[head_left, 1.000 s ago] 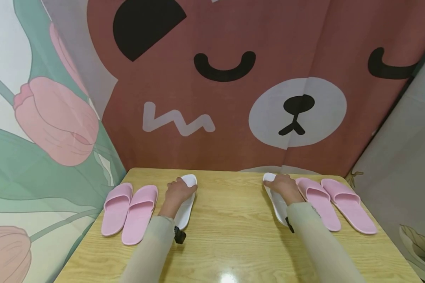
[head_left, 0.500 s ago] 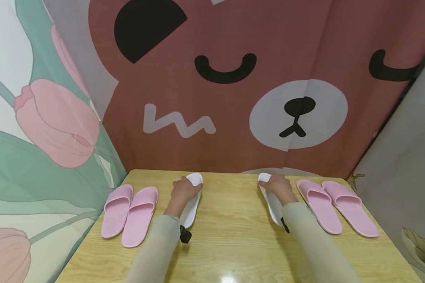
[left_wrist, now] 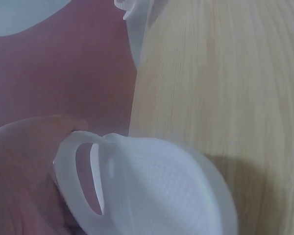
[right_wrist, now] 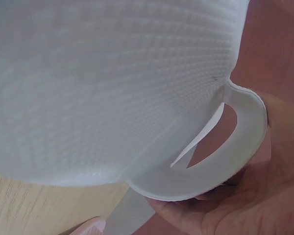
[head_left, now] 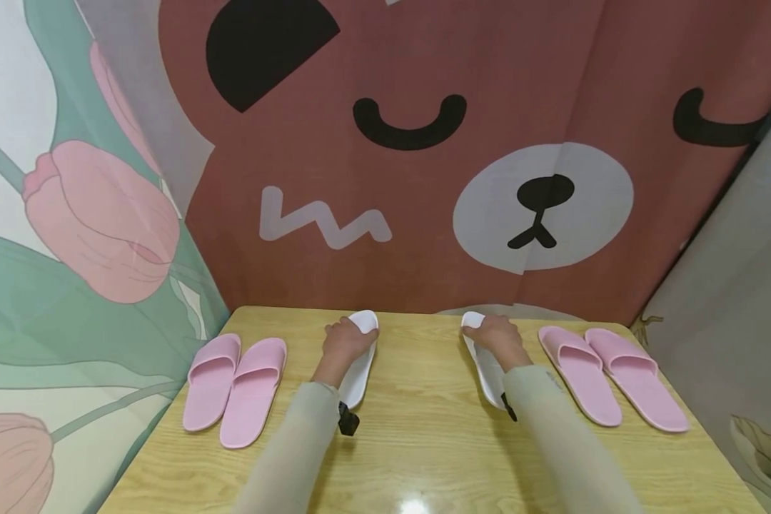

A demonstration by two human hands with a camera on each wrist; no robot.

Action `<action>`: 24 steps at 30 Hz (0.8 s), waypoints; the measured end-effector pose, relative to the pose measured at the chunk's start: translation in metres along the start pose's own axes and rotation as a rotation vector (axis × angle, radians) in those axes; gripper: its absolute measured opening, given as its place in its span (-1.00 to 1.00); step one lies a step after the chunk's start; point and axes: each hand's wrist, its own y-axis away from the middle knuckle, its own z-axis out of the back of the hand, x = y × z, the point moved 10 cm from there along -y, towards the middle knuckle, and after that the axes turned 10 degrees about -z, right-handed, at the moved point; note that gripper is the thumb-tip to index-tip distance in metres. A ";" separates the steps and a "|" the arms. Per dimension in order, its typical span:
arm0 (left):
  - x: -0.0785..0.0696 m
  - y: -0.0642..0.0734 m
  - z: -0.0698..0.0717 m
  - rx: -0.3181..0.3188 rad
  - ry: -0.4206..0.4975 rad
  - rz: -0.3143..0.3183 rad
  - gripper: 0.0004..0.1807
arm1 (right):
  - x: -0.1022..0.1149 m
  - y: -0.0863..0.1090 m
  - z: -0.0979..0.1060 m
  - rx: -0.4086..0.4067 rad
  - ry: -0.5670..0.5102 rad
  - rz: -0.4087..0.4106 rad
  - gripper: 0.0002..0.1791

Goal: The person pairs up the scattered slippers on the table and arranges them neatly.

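My left hand (head_left: 348, 341) grips the upper of a white slipper (head_left: 359, 378) near the back middle of the table. In the left wrist view the opening of that slipper (left_wrist: 171, 191) faces the camera, and the fingers wrap the outside of its strap. Across a gap, my right hand (head_left: 502, 338) holds a second white slipper (head_left: 486, 368) by its strap. Its textured sole (right_wrist: 103, 93) fills much of the right wrist view. Both white slippers point toward the back curtain, their heels toward me. Parts of their uppers are hidden under the hands.
A pair of pink slippers (head_left: 255, 400) lies at the table's left side, another pink pair (head_left: 585, 385) at its right. The wooden table (head_left: 417, 421) ends at a curtain (head_left: 417, 278) with a bear face. Patterned cloths (head_left: 122, 343) hang at the sides.
My left hand has shifted right and my right hand left, each with its white slipper, so the white slippers are closer together. The pink slippers stay where they were.
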 end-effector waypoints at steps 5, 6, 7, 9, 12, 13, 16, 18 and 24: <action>-0.004 -0.002 -0.002 -0.007 0.012 -0.007 -0.01 | 0.004 0.001 -0.001 -0.009 -0.008 -0.002 -0.21; -0.005 -0.002 -0.003 -0.009 0.013 -0.009 -0.01 | 0.006 0.000 -0.001 -0.013 -0.008 -0.001 -0.19; -0.006 -0.003 -0.003 -0.010 0.011 -0.012 -0.02 | 0.006 0.000 0.000 -0.016 -0.008 0.000 -0.19; -0.009 -0.005 -0.004 -0.012 0.003 -0.023 -0.02 | 0.008 0.000 0.001 -0.031 -0.005 0.003 -0.16; -0.013 -0.005 -0.004 -0.021 0.001 -0.039 -0.06 | 0.011 -0.001 0.003 -0.048 -0.011 0.013 -0.15; -0.015 -0.005 -0.004 -0.023 -0.002 -0.043 -0.07 | 0.012 -0.001 0.004 -0.050 -0.018 0.016 -0.15; -0.019 -0.005 -0.003 -0.030 -0.007 -0.052 -0.11 | 0.016 0.000 0.003 -0.049 -0.026 0.036 -0.16; -0.021 -0.005 -0.003 -0.029 -0.015 -0.057 -0.12 | 0.019 0.000 0.002 -0.049 -0.022 0.050 -0.16; -0.029 -0.007 -0.005 -0.025 -0.019 -0.086 -0.11 | 0.028 0.001 0.002 -0.071 -0.009 0.079 -0.19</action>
